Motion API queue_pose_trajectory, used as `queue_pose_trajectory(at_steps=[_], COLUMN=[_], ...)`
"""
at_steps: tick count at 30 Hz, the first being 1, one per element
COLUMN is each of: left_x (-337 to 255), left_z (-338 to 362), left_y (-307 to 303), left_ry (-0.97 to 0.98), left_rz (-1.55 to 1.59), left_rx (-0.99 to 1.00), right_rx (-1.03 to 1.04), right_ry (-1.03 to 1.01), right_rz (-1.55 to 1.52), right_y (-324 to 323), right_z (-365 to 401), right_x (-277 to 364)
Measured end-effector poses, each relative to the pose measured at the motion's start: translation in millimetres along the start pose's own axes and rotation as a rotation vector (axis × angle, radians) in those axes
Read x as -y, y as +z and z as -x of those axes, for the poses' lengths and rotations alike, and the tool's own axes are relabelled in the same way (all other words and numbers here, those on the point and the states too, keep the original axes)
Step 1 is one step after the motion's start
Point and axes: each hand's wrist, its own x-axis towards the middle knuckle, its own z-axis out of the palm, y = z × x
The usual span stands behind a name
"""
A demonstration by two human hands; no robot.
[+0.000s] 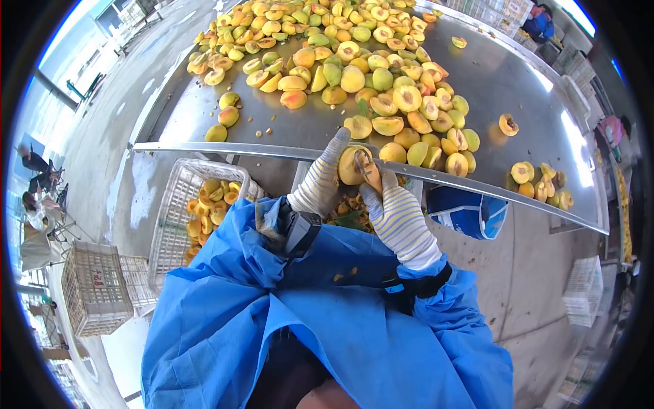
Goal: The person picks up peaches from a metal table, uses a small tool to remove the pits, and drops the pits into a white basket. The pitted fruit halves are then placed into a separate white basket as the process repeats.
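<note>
My left hand [321, 178], in a striped knit glove, grips a yellow peach half [349, 168] at the near edge of the metal table. In my right hand [400, 217], gloved alike, is a pitting spoon [372, 177] with a wooden-looking handle and a looped metal end. The loop lies against the cut face of the peach half. Just beyond my hands, a large heap of halved peaches [352, 79] spreads over the table [477, 88]. Below my hands some fruit pieces partly show, mostly hidden by my gloves and sleeves.
A white plastic crate [170, 225] with hollowed peach halves [211, 204] stands at my left. A raised metal rim [238, 148] edges the table. A blue container [469, 211] sits under it at right. More crates [99, 290] stand on the floor; other people are in the background.
</note>
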Motion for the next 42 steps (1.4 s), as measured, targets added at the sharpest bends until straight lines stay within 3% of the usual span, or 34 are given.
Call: queue_pose_trajectory(at_steps=[8, 14, 16, 18, 20, 21, 23, 25, 26, 27, 29, 30, 32, 33, 34, 35, 37, 40, 42], left_x=[-4.2, -16.2, -12.9, -8.4, 1.2, 4.4, -0.6, -11.4, -8.7, -5.9, -21.7, -16.7, -5.4, 0.7, 8.8, 13.9, 11.5, -11.6, -14.9], left_z=[1.4, -0.8, -9.5, -11.2, -5.8, -3.8, -9.8, -12.0, -13.5, -15.0, 4.3, 2.8, -4.5, -5.1, -4.1, -3.3, -4.4, 5.1, 0.0], left_y=[-3.7, -16.7, -26.1, -22.8, -8.4, -4.8, -18.7, -31.2, -36.5, -41.8, -0.4, -0.5, -2.9, 2.3, 7.8, 9.2, 1.6, -0.8, -8.3], left_ry=[0.023, -0.189, -0.162, -0.068, 0.038, 0.087, -0.002, -0.155, -0.08, -0.004, -0.134, -0.042, 0.144, 0.25, 0.353, 0.455, 0.386, 0.179, 0.068], left_rz=[-0.113, -0.129, -0.3, -0.395, -0.255, -0.185, -0.33, -0.482, -0.555, -0.628, -0.391, -0.316, -0.167, -0.24, -0.312, -0.384, -0.365, -0.296, -0.312], left_rx=[0.02, -0.038, -0.022, -0.036, -0.1, -0.134, -0.04, 0.084, 0.105, 0.12, -0.037, -0.014, 0.038, 0.025, 0.007, -0.016, -0.011, 0.121, 0.104], right_rx=[0.076, 0.231, 0.279, 0.191, 0.108, 0.177, 0.313, 0.372, 0.404, 0.386, 0.351, 0.256, 0.294, 0.313, 0.489, 0.494, 0.512, 0.699, 0.674], right_ry=[0.014, -0.025, 0.065, 0.097, 0.063, 0.096, 0.162, 0.072, 0.026, 0.02, 0.008, 0.032, 0.268, 0.389, 0.622, 0.643, 0.691, 0.644, 0.586], right_rz=[-0.002, 0.124, 0.125, -0.049, -0.227, -0.252, -0.301, -0.107, -0.011, -0.108, -0.293, -0.395, -0.657, -0.789, -0.922, -0.971, -1.074, -1.1, -1.008], right_y=[-4.9, -23.0, -18.2, 6.2, 12.3, 10.8, 5.9, -2.3, -4.4, -3.3, -0.3, -2.7, -7.4, -11.7, -26.4, -24.5, -19.4, -35.9, -34.4], right_z=[-0.5, 0.2, 1.0, 9.3, 9.1, 7.3, 3.5, 3.4, 3.6, 2.5, 1.0, 4.9, 1.7, -0.9, -4.4, -2.9, 1.2, -2.3, -0.8], right_x=[2.7, -1.5, 2.3, -8.7, -11.8, -13.4, -19.9, -18.3, -18.4, -23.7, -35.1, -31.2, -20.1, -13.0, 0.9, 3.2, 7.2, -4.2, 0.1])
